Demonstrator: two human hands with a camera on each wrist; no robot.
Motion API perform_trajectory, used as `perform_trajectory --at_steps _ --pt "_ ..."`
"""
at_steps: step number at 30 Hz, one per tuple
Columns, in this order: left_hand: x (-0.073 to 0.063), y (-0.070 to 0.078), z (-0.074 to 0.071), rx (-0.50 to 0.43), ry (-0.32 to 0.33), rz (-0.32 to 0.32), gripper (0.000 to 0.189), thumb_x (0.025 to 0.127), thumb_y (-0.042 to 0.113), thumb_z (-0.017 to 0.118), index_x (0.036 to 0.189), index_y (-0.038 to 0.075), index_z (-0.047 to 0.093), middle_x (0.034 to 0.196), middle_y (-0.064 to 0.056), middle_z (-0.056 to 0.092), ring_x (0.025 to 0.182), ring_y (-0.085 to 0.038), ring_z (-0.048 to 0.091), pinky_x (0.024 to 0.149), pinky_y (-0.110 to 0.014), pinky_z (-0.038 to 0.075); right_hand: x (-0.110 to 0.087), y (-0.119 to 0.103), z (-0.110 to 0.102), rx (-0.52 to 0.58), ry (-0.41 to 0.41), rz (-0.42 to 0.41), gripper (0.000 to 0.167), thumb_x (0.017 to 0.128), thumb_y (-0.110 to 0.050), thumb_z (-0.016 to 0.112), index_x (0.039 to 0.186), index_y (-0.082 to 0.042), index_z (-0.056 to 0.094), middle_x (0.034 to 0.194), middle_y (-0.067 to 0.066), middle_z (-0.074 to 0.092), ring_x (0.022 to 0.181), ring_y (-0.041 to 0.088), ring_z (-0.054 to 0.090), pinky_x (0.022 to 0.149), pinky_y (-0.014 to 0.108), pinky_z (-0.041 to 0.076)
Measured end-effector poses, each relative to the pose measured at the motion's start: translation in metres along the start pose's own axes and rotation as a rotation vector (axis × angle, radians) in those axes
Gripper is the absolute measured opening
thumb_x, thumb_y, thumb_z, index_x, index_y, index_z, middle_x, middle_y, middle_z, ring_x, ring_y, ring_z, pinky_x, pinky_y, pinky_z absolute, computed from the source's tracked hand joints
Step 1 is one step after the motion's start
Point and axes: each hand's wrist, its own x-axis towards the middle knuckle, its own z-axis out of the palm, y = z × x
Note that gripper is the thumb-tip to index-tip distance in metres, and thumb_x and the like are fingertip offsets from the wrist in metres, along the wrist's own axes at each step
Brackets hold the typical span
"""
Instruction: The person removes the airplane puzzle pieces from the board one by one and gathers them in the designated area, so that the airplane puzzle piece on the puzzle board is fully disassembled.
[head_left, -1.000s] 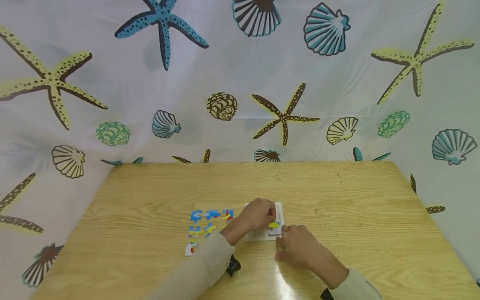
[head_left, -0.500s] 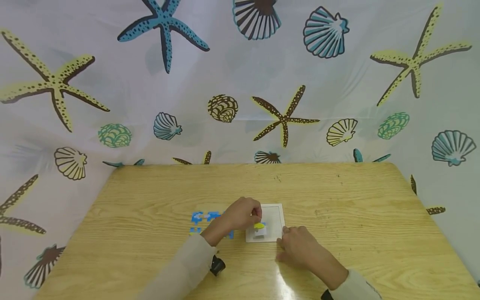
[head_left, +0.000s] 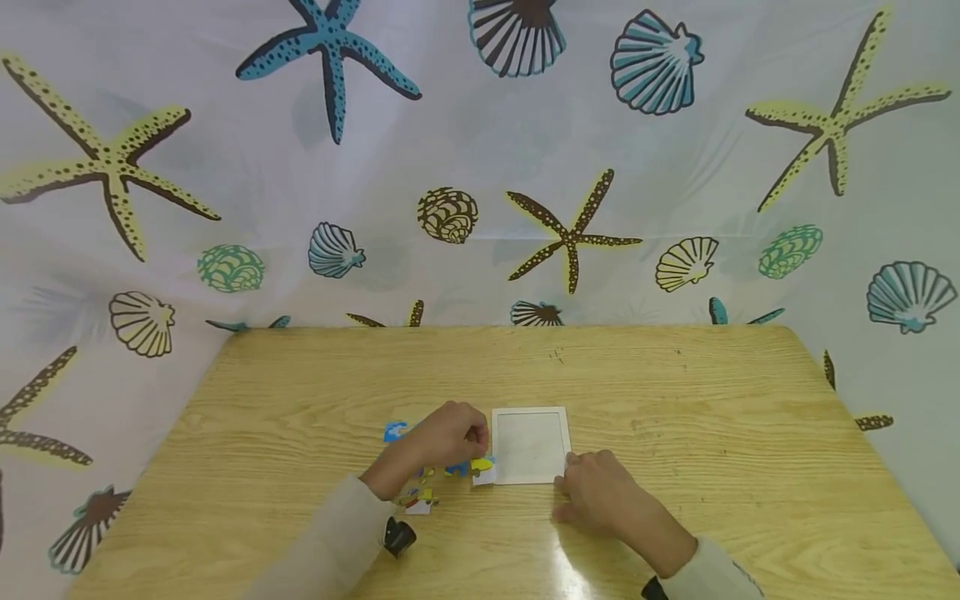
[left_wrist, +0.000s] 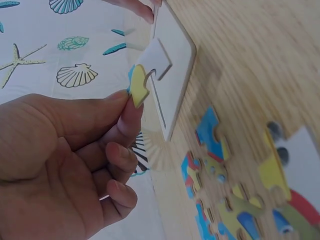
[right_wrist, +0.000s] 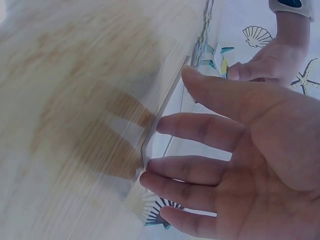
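My left hand (head_left: 448,435) pinches a jigsaw puzzle piece (head_left: 482,477) between thumb and forefinger. In the left wrist view this piece (left_wrist: 139,86) is yellow, blue and white and is held in the air, with the other fingers loosely curled. It hangs just left of a square white puzzle board (head_left: 567,429), whose recess is bare. My right hand (head_left: 600,493) touches the board's right edge; the right wrist view shows its fingers (right_wrist: 200,131) nearly straight. Several loose puzzle pieces (left_wrist: 210,134) lie left of the board, partly hidden by my left hand and forearm.
The wooden table (head_left: 675,400) reaches back to a white cloth (head_left: 480,125) printed with starfish and shells, which also hangs at both sides. A black wrist device (head_left: 399,537) sits by the left sleeve.
My left hand has carried the pinched puzzle piece leftward, from over the board's right part to beside its left edge. The right hand stays at the board's right edge.
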Motion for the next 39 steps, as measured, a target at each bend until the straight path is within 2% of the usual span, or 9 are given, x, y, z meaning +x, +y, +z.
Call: perform_trajectory --at_steps 3,6,9,13,26,29,32,34,39 --pt "-0.005 -0.006 -0.002 -0.006 -0.024 -0.003 0.012 0.084 0.002 0.064 0.073 0.008 0.065 0.068 0.001 0.06 0.058 -0.008 0.047 0.058 -0.021 0.042 -0.001 -0.001 -0.001 -0.009 0.0 0.008 0.034 0.08 -0.046 0.068 0.097 -0.016 0.075 0.071 -0.001 0.055 0.062 0.012 0.053 0.063 0.029 0.045" --pt "-0.011 -0.009 -0.003 -0.009 -0.045 -0.008 0.012 0.084 0.001 0.064 0.074 0.006 0.065 0.066 0.0 0.06 0.056 -0.007 0.046 0.056 -0.02 0.041 -0.001 -0.001 -0.002 -0.016 0.008 0.007 0.035 0.08 -0.047 0.068 0.098 -0.017 0.075 0.088 0.008 0.068 0.075 0.019 0.065 0.071 0.035 0.05" --pt "-0.015 -0.012 -0.003 -0.004 -0.061 0.003 0.011 0.084 0.0 0.064 0.074 0.006 0.065 0.066 0.0 0.06 0.056 -0.006 0.045 0.056 -0.019 0.041 -0.001 -0.002 0.0 -0.016 0.021 0.001 0.036 0.08 -0.047 0.068 0.098 -0.016 0.075 0.107 0.017 0.069 0.089 0.027 0.068 0.076 0.039 0.052" --pt "-0.018 -0.014 -0.004 -0.009 -0.081 0.013 0.011 0.083 -0.001 0.063 0.074 0.004 0.065 0.065 0.0 0.06 0.055 -0.005 0.044 0.055 -0.018 0.041 -0.001 -0.002 0.001 -0.006 0.034 -0.003 0.036 0.081 -0.047 0.068 0.097 -0.015 0.076 0.109 0.019 0.068 0.089 0.028 0.069 0.075 0.037 0.053" --pt "-0.024 -0.02 -0.001 -0.051 -0.144 -0.029 0.013 0.081 -0.002 0.063 0.072 0.005 0.067 0.06 0.002 0.058 0.052 -0.005 0.044 0.057 -0.02 0.042 -0.002 -0.001 0.002 0.021 0.054 -0.012 0.037 0.08 -0.044 0.069 0.098 -0.013 0.076 0.109 0.022 0.068 0.094 0.031 0.069 0.079 0.039 0.054" --pt "-0.024 -0.023 0.001 -0.061 -0.147 -0.029 0.013 0.082 -0.002 0.063 0.072 0.004 0.068 0.06 0.002 0.059 0.051 -0.006 0.045 0.056 -0.02 0.042 -0.002 -0.001 0.002 0.015 0.053 -0.009 0.036 0.08 -0.045 0.069 0.095 -0.013 0.076 0.103 0.019 0.07 0.088 0.028 0.069 0.076 0.038 0.054" --pt "-0.024 -0.024 0.003 -0.061 -0.144 -0.028 0.013 0.081 -0.002 0.064 0.071 0.004 0.069 0.061 0.0 0.061 0.052 -0.006 0.047 0.056 -0.02 0.042 -0.001 -0.001 0.002 0.017 0.061 -0.014 0.035 0.08 -0.044 0.069 0.09 -0.012 0.076 0.088 0.013 0.069 0.071 0.019 0.065 0.066 0.032 0.051" --pt "-0.024 -0.025 0.005 -0.053 -0.136 -0.02 0.012 0.081 -0.002 0.066 0.071 0.004 0.069 0.062 -0.001 0.063 0.052 -0.005 0.048 0.055 -0.019 0.043 -0.001 -0.001 0.002 0.019 0.068 -0.017 0.034 0.08 -0.044 0.069 0.088 -0.011 0.075 0.077 0.007 0.065 0.061 0.013 0.056 0.06 0.028 0.046" --pt "-0.024 -0.026 0.01 -0.024 -0.108 -0.019 0.013 0.079 -0.001 0.069 0.069 0.006 0.069 0.062 -0.001 0.065 0.052 -0.005 0.049 0.054 -0.019 0.044 -0.002 -0.001 0.001 0.018 0.063 -0.016 0.036 0.08 -0.045 0.069 0.086 -0.011 0.075 0.067 0.001 0.053 0.055 0.008 0.039 0.054 0.024 0.038"
